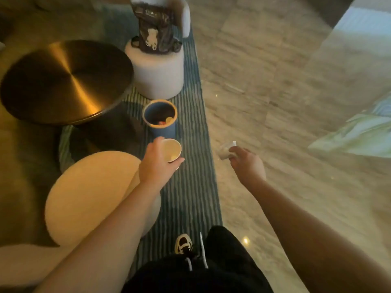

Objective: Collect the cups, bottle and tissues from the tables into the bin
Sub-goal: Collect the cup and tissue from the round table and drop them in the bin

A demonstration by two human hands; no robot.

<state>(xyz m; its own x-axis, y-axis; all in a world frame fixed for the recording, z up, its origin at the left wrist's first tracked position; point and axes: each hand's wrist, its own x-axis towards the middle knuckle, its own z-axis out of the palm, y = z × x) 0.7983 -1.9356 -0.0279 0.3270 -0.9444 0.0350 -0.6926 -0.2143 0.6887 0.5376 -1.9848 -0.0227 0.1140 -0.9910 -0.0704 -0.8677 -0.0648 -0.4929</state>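
A small blue bin (pixel 160 128) with a tan rim stands on the striped rug, some rubbish lying inside it. My left hand (pixel 157 163) grips a pale paper cup (pixel 171 149) by its side, upright, just on the near side of the bin. Out to the right, over the marble floor, my right hand (pixel 246 162) pinches a crumpled tissue (pixel 226 152). Both hands are held in the air in front of me.
A round brass table (pixel 63 81) sits at the left, beside the bin. A white round pouf (pixel 157 72) with a dark bag (pixel 155 28) on it stands behind the bin. A cream round pouf (pixel 93 193) is under my left arm. My shoe (pixel 183 243) rests on the rug.
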